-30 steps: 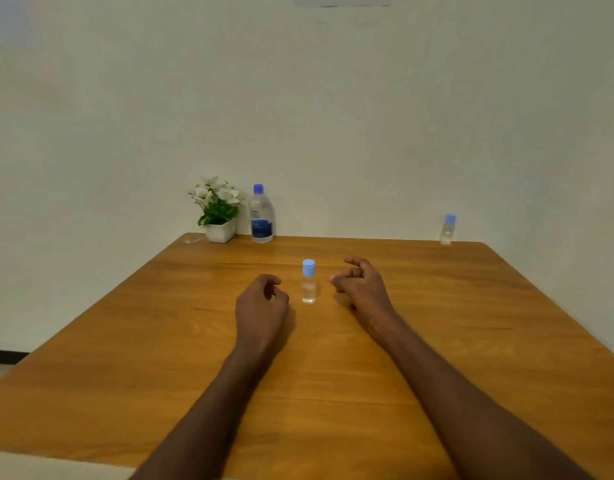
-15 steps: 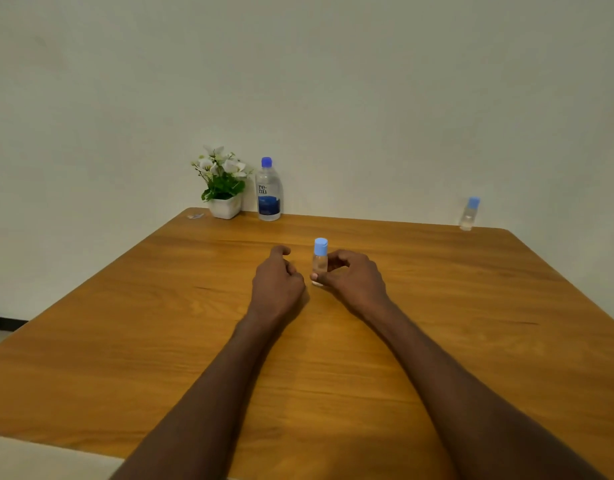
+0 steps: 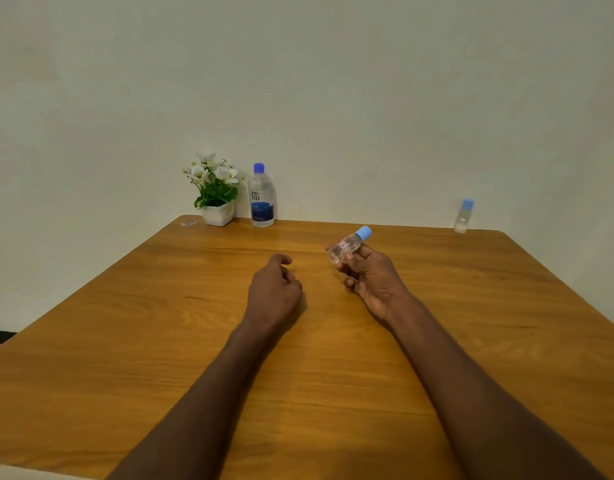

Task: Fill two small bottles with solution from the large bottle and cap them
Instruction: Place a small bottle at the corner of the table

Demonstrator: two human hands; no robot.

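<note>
Head camera: at centre right of the frame, our right hand grips a small bottle, tilted and lifted off the table, blue cap on. Our left hand rests loosely curled and empty at centre. The large bottle stands at the far edge, upper centre; the second small bottle stands upper right. Uncapping at this tilt could spill liquid.

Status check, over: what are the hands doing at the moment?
Right hand grips small bottle, tilted, blue cap on. Left hand empty, loosely curled. Large bottle capped at the far edge. Nothing between.
</note>
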